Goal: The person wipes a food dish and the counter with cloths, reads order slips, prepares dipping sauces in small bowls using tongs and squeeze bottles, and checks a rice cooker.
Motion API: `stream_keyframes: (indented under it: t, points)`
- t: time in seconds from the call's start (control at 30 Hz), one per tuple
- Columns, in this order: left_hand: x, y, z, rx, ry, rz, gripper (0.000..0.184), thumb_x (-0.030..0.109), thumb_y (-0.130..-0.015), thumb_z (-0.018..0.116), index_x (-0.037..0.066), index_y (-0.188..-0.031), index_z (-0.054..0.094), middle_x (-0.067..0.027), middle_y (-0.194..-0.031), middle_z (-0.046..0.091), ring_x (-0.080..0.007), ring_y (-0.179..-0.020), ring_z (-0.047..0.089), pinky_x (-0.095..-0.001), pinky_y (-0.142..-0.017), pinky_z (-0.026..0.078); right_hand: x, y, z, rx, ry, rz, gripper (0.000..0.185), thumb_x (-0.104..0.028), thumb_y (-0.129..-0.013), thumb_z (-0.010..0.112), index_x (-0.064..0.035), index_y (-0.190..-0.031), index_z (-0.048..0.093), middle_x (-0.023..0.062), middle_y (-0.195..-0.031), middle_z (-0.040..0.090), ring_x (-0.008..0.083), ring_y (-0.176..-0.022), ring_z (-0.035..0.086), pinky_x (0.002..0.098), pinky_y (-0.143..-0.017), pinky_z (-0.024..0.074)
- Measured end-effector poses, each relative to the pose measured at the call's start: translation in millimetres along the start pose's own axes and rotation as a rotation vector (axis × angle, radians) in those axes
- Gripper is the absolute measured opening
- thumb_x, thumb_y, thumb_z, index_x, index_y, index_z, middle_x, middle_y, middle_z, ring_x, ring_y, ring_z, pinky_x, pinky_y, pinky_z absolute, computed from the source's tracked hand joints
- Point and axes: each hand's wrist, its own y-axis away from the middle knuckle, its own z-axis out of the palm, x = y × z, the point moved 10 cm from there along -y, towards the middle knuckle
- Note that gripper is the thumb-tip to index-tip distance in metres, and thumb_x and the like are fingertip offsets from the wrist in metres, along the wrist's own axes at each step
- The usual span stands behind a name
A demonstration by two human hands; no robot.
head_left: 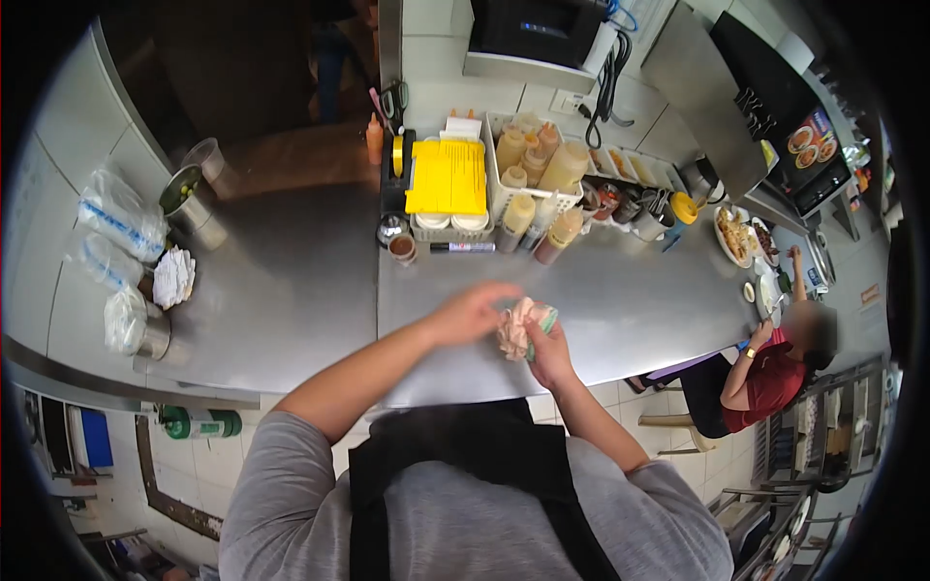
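Note:
A crumpled pink cloth (518,327) with a green edge is bunched up above the steel counter (446,373) in front of me. My right hand (549,356) is closed around its right side. Just left of the cloth is my left hand (475,315), smeared by motion. Its fingers reach toward the top of the cloth, and I cannot tell whether they touch it. Beyond my hands, a black marker (463,248) lies on the counter beside a small cup of brown sauce (402,251).
At the back stand a yellow-topped basket (446,177), a white basket of sauce bottles (538,155) and loose squeeze bottles (562,232). Plastic-wrapped stacks (121,213) and a steel container (192,203) line the left. On the right a seated person (765,382) is near plates of food (733,237).

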Motion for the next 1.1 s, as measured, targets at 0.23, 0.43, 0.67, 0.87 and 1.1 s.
stream_keyframes:
  t: [0.23, 0.43, 0.67, 0.87, 1.1]
  points:
    - [3.8, -73.6, -177.3, 0.525, -1.408, -0.099, 0.068, 0.031, -0.082, 0.069, 0.008, -0.142, 0.046, -0.0169, -0.151, 0.036, -0.0350, -0.141, 0.032, -0.0513, -0.115, 0.028, -42.0, 29.0, -29.6, 0.499, 1.570, -0.482, 0.096, -0.040, -0.078, 0.076, -0.0121, -0.153, 0.024, 0.0245, -0.158, 0.018, 0.0492, -0.142, 0.021, 0.0653, -0.108, 0.0265]
    - [39.4, -125.2, -214.2, 0.452, -1.199, -0.188, 0.056, 0.045, -0.086, 0.062, 0.007, -0.127, 0.060, -0.0185, -0.152, 0.034, -0.0336, -0.137, 0.038, -0.0562, -0.113, 0.028, 9.2, 62.1, -54.2, 0.471, 1.594, -0.425, 0.085, -0.043, -0.081, 0.074, -0.0070, -0.147, 0.033, 0.0244, -0.152, 0.030, 0.0423, -0.139, 0.032, 0.0610, -0.110, 0.0262]
    - [22.8, -195.0, -257.8, 0.346, -1.269, -0.324, 0.035, 0.033, -0.085, 0.065, 0.016, -0.116, 0.068, -0.0118, -0.149, 0.042, -0.0332, -0.139, 0.036, -0.0696, -0.110, 0.023, 7.9, 58.2, -41.4, 0.422, 1.700, -0.416, 0.077, -0.045, -0.083, 0.070, -0.0078, -0.143, 0.040, 0.0180, -0.149, 0.038, 0.0380, -0.137, 0.036, 0.0578, -0.110, 0.0248]
    - [91.8, -127.1, -278.7, 0.638, -0.962, 0.155, 0.030, 0.011, -0.080, 0.069, 0.015, -0.110, 0.065, -0.0127, -0.118, 0.057, -0.0352, -0.117, 0.054, -0.0476, -0.098, 0.046, 14.8, 60.8, -61.0, 0.375, 1.566, -0.480, 0.075, -0.034, -0.078, 0.075, -0.0054, -0.139, 0.042, 0.0220, -0.148, 0.037, 0.0413, -0.134, 0.037, 0.0554, -0.110, 0.0254]
    - [107.6, 93.5, -471.2, 1.025, -1.323, 0.166, 0.022, 0.004, -0.086, 0.056, 0.006, -0.101, 0.071, -0.0171, -0.104, 0.068, -0.0336, -0.097, 0.066, -0.0420, -0.088, 0.052, -49.8, 1.5, 26.5, 0.240, 1.573, -0.818, 0.048, -0.008, -0.081, 0.067, -0.0027, -0.126, 0.054, 0.0232, -0.137, 0.047, 0.0416, -0.122, 0.046, 0.0497, -0.102, 0.0369]
